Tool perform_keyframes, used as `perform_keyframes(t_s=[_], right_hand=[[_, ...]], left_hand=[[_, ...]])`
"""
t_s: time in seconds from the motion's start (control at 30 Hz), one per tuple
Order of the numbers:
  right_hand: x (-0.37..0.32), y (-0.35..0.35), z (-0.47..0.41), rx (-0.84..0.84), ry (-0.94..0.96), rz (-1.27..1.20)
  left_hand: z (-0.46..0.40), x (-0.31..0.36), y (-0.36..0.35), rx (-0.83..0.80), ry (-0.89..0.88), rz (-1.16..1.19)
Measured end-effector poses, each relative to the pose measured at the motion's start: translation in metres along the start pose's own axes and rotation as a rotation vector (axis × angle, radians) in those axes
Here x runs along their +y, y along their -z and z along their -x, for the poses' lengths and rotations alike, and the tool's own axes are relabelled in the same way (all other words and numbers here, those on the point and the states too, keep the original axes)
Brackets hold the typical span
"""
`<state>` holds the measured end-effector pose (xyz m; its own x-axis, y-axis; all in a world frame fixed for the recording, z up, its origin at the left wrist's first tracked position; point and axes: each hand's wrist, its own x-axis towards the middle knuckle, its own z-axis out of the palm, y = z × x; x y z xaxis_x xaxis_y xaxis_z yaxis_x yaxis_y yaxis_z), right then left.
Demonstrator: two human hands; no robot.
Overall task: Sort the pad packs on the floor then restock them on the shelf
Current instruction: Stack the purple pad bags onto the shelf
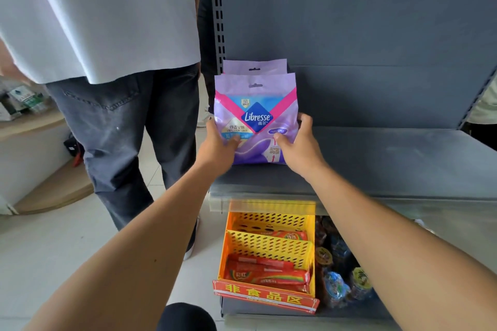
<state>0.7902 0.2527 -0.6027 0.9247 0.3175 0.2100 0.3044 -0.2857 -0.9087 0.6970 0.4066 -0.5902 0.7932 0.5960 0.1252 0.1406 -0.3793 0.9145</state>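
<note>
A purple and pink Libresse pad pack (pixel 255 105) stands upright on the grey shelf (pixel 390 158), near its left end. My left hand (pixel 217 148) grips the pack's lower left side, thumb on the front. At the lower right side my right hand (pixel 298 145) grips it, fingers wrapped round the edge. Directly behind it stands a second purple pad pack (pixel 255 67), with only its top showing against the shelf's back panel.
A person in a white shirt and dark jeans (pixel 126 121) stands close to the left of the shelf upright (pixel 217 8). Below the shelf sits a yellow perforated basket (pixel 269 244) with red packets, and bottles (pixel 341 282) beside it. The shelf stretches bare to the right.
</note>
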Motion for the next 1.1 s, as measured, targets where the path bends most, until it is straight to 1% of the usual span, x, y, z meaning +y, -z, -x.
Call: perform_keyframes(t_s=[0.17,0.4,0.57,0.7,0.87,0.97,1.0,1.03,1.1], right_hand=[[0.012,-0.004,0.001,-0.042,-0.046,0.058],[0.014,-0.004,-0.004,-0.066,-0.065,0.132],[0.016,-0.001,0.000,-0.057,-0.054,0.148],[0.018,-0.001,-0.001,-0.068,-0.009,0.171],[0.017,-0.001,0.001,-0.102,-0.024,0.189],[0.011,0.003,0.002,-0.108,-0.035,0.193],[0.008,0.005,0.004,-0.108,-0.037,0.195],[0.005,0.008,0.007,-0.106,-0.037,0.210],[-0.005,0.018,0.016,-0.083,-0.019,0.314]], left_hand=[[0.008,-0.004,0.000,-0.034,-0.008,-0.080],[0.006,-0.002,0.003,-0.058,0.017,-0.113],[0.002,-0.011,0.003,-0.010,-0.008,-0.155],[0.000,-0.018,0.001,0.004,-0.013,-0.192],[-0.007,-0.026,0.001,-0.033,-0.003,-0.169],[-0.009,-0.025,0.004,-0.080,0.015,-0.080],[-0.005,-0.022,0.005,-0.073,0.021,-0.036],[0.000,-0.017,0.007,-0.028,0.004,-0.023],[0.015,-0.003,0.010,0.179,-0.110,-0.137]])
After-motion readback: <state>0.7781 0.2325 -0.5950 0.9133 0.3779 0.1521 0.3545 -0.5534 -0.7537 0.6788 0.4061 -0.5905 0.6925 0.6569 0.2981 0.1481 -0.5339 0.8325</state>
